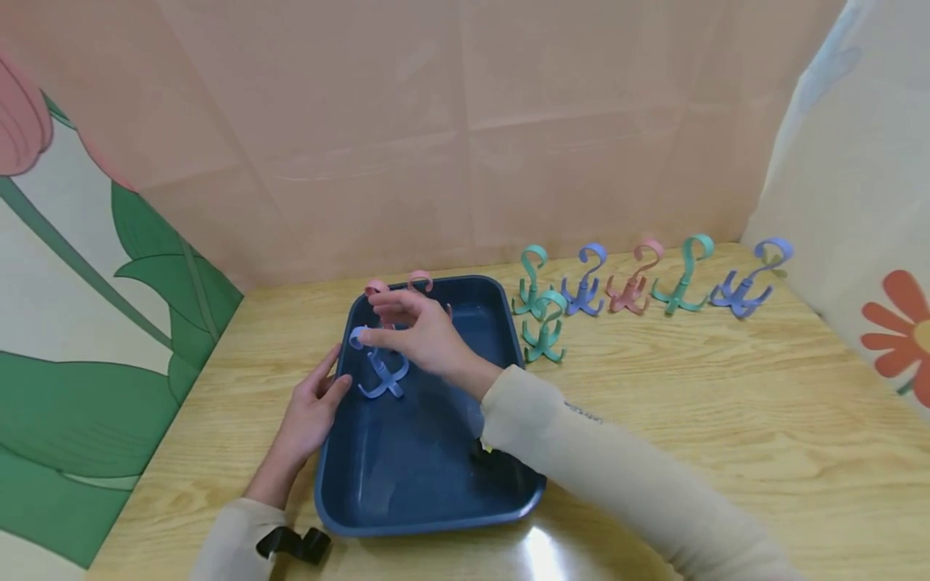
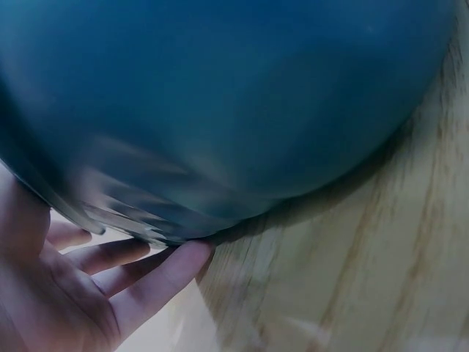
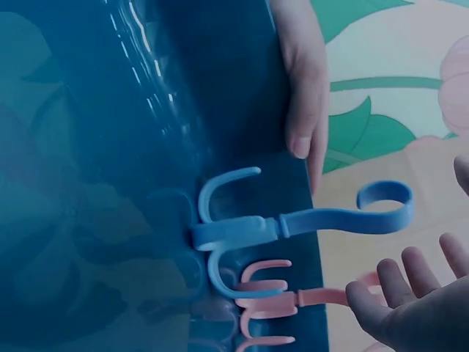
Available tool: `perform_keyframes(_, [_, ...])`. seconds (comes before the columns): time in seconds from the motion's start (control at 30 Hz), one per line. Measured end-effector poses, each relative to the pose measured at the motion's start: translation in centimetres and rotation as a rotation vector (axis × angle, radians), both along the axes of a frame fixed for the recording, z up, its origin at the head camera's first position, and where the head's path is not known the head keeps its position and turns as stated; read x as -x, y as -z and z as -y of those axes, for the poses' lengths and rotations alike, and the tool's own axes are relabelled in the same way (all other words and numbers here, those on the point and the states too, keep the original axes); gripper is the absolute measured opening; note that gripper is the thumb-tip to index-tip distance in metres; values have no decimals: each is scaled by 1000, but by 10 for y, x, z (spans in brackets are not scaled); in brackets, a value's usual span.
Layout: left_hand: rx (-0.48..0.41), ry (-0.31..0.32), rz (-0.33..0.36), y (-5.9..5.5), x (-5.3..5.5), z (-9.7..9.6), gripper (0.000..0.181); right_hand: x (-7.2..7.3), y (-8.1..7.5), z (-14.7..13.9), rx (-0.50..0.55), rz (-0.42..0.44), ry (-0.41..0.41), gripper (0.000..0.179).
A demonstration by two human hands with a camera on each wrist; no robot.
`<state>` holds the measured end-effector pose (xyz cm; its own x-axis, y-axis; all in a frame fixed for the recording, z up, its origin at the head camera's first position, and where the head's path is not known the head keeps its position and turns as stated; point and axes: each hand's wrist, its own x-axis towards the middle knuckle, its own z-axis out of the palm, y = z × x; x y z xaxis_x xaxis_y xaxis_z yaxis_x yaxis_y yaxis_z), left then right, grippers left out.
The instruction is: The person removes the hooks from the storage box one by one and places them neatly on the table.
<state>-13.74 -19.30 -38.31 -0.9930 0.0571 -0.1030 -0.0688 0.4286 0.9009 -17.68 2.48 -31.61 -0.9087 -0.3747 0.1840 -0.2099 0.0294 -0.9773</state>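
Note:
A four-pronged blue hook hanger [image 1: 385,375] stands in the upper left of the deep blue tray [image 1: 436,528]. My right hand [image 1: 420,335] is over it, fingers spread beside its curled top. In the right wrist view a gap shows between the fingers and the blue hanger [image 3: 242,231], and nothing is held. Behind it, partly hidden by that hand, two pink hangers [image 1: 419,280] stand at the tray's far end. My left hand [image 1: 308,415] holds the tray's left side, thumb at the rim and fingers against the outer wall [image 2: 168,209].
Right of the tray, a row of hangers stands along the back of the wooden table [image 1: 690,403]: green [image 1: 533,278], blue [image 1: 584,282], pink [image 1: 632,282], green [image 1: 683,278] and blue [image 1: 744,286]. Another green hanger [image 1: 545,335] stands before the row, close to the tray's rim.

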Motion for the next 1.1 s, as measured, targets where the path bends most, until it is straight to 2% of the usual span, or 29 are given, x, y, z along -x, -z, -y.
perform_keyframes(0.2, [-3,6,-16,-2,0,0,57,2,9,5,20,9,-20,50])
perform_keyframes(0.47, [-12,19,-17,-1,-1,0,57,2,20,11,-10,20,-28,52])
perform_keyframes(0.67, [-12,23,-26,-1,0,1,57,4,29,15,-30,-17,-24,43])
perform_keyframes(0.87, [-8,21,-17,-2,0,1,57,5,34,17,-12,-18,-39,37])
perform_keyframes(1.1, [-25,14,-8,-3,-1,0,58,5,36,16,-72,-38,17,31])
